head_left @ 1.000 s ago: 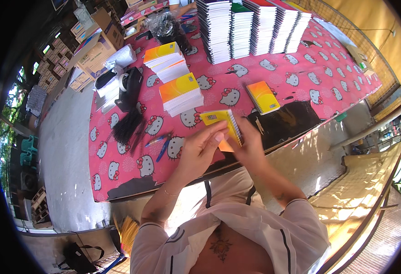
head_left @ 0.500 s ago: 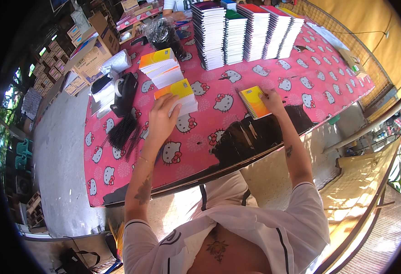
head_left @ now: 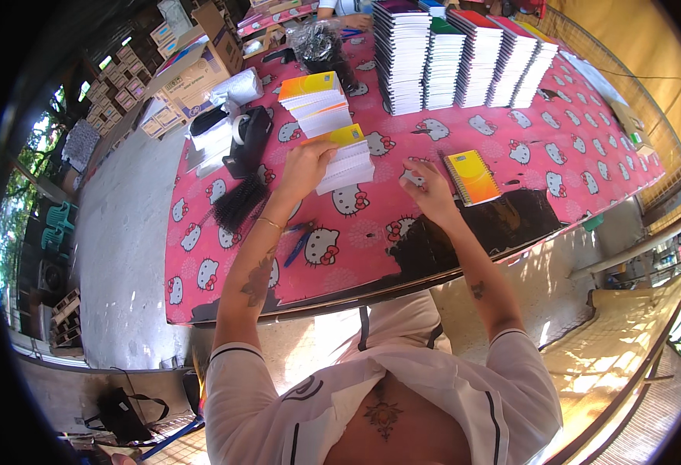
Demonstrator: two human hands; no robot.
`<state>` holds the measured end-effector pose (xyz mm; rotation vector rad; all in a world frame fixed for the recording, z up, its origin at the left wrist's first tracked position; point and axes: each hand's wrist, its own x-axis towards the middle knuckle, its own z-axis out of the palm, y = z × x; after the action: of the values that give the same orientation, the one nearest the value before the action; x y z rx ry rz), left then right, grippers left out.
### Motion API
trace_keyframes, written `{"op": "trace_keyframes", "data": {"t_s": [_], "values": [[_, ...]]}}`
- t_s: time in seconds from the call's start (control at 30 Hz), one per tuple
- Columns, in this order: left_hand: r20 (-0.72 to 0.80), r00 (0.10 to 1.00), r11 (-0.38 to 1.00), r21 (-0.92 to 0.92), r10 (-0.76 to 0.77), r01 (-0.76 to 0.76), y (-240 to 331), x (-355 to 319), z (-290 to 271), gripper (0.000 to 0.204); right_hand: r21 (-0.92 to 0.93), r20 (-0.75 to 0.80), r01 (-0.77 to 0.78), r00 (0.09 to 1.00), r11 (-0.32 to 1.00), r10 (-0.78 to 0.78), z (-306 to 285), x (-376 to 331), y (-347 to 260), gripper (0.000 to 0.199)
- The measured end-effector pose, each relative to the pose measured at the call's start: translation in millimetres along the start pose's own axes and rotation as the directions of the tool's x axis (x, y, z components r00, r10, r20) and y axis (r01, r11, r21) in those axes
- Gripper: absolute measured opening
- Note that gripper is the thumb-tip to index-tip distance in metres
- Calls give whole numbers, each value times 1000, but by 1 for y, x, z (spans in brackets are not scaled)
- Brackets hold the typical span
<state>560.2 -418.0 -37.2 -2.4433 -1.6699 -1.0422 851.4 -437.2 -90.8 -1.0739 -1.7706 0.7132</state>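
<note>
My left hand (head_left: 308, 168) is at the near stack of unbound notebook pages with yellow-orange covers (head_left: 346, 164), its fingers curled over the left edge and the thumb close to them. What lies under those fingers is partly hidden. My right hand (head_left: 431, 192) hovers over the table between that stack and a small spiral notebook (head_left: 472, 177); its fingers are apart and hold nothing. The notebook, yellow and orange, lies flat with its wire on the left side. Just behind the near stack stands a taller, uneven stack of the same covered pages (head_left: 314, 103).
Tall stacks of spiral notebooks (head_left: 476, 58) stand at the back right. On the left are a black tape dispenser (head_left: 249, 143), black binding wires (head_left: 239, 203) and blue-handled pliers (head_left: 298, 243). A cardboard box (head_left: 193, 77) stands beyond. Another person's arm (head_left: 348, 22) shows at the far edge.
My right hand has let go of the spiral notebook and moved left. The notebook now lies on the table. My left hand stays at the near stack; the whole view has shifted.
</note>
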Motion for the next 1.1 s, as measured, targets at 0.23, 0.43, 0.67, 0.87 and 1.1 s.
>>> {"op": "trace_keyframes", "data": {"t_s": [0.23,0.43,0.67,0.87,1.1], "values": [[-4,994,994,-5,-112,112,-2,11,2,17,137,-14,-47,999,989,49,65,54,-7,43],[-94,990,994,-48,-103,99,-7,4,10,17,409,7,-150,987,900,161,75,68,-1,43],[-119,981,985,-91,-156,146,5,-5,9,16,-416,-50,75,993,906,-106,75,62,-25,44],[-257,963,968,251,77,-10,22,-13,11,32,553,-18,-55,997,832,78,76,68,-47,62],[-10,968,948,201,253,-246,102,-116,5,36,310,347,-100,938,946,-14,28,-50,-40,54]]}}
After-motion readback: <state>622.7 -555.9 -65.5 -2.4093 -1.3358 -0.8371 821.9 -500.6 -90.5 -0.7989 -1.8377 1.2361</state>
